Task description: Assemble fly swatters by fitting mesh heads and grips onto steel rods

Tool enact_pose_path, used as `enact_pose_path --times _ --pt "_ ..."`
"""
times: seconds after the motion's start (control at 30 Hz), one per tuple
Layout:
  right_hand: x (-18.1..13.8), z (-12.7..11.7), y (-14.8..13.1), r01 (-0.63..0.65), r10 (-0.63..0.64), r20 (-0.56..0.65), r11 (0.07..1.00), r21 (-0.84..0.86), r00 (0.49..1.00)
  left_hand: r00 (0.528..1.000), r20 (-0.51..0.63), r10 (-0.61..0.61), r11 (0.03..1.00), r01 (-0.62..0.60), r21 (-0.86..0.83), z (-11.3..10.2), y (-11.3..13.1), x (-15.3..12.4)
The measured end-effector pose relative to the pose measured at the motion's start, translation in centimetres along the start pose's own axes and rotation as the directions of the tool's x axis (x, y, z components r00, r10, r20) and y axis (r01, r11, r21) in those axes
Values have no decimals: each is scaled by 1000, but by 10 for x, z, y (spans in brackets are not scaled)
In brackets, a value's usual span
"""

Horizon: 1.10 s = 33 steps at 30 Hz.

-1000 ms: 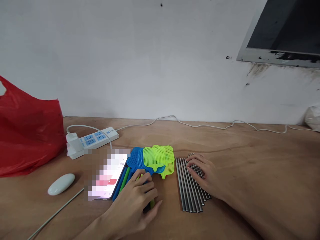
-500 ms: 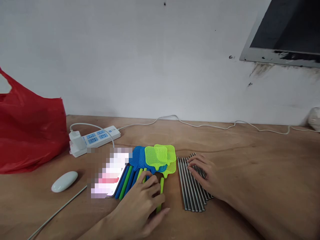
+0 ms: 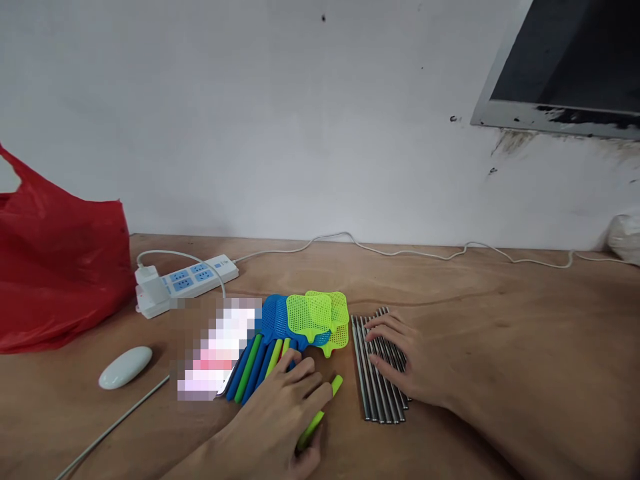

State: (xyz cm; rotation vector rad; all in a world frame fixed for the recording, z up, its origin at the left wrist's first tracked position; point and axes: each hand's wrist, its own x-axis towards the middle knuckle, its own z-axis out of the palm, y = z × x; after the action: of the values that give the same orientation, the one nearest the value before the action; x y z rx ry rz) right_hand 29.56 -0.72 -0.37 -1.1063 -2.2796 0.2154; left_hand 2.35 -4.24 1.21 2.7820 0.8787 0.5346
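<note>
My left hand (image 3: pixel 280 417) pinches a yellow-green handle tube (image 3: pixel 310 430) between thumb and fingers, just above the table; the tube slants up to the right. Under and beside its knuckles lie several blue, green and yellow handle tubes (image 3: pixel 249 373) side by side. Beyond them, perforated fly swatter heads overlap: blue ones (image 3: pixel 271 317) on the left, yellow-green ones (image 3: pixel 301 312) on top and to the right. My right hand (image 3: pixel 403 353) lies with bent, spread fingertips over a row of thin metal rods (image 3: pixel 373 390), partly covering them.
A lit phone (image 3: pixel 235 333), partly blurred, lies left of the handles. Further left are a white mouse-shaped object (image 3: pixel 126 368), a power strip (image 3: pixel 200 277) with a charger (image 3: pixel 151 285), and a red plastic bag (image 3: pixel 60 267). A white cable (image 3: pixel 390 253) runs along the wall.
The yellow-green handle tube has gone from nearly straight below a swatter head to tilted in my left hand's pinch. My right hand has slid slightly left over the rods.
</note>
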Motion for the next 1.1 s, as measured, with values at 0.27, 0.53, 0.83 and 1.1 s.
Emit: enact_pose_path --times 0.27,0.53,0.83,1.1 --pt "-3 -3 -7 96 -77 226 993 -73 971 999 -29 -40 998 41 41 7 -4 2" --pt "-2 -3 -8 126 -108 243 990 -59 964 995 -96 -40 999 38 -17 7 -4 2" --pt "-4 -2 -8 118 -116 162 993 -1 980 979 -172 -106 993 112 27 -4 -6 4" --pt "-3 -1 -14 132 -128 195 991 -6 972 952 -279 -127 988 145 44 -9 -8 6"
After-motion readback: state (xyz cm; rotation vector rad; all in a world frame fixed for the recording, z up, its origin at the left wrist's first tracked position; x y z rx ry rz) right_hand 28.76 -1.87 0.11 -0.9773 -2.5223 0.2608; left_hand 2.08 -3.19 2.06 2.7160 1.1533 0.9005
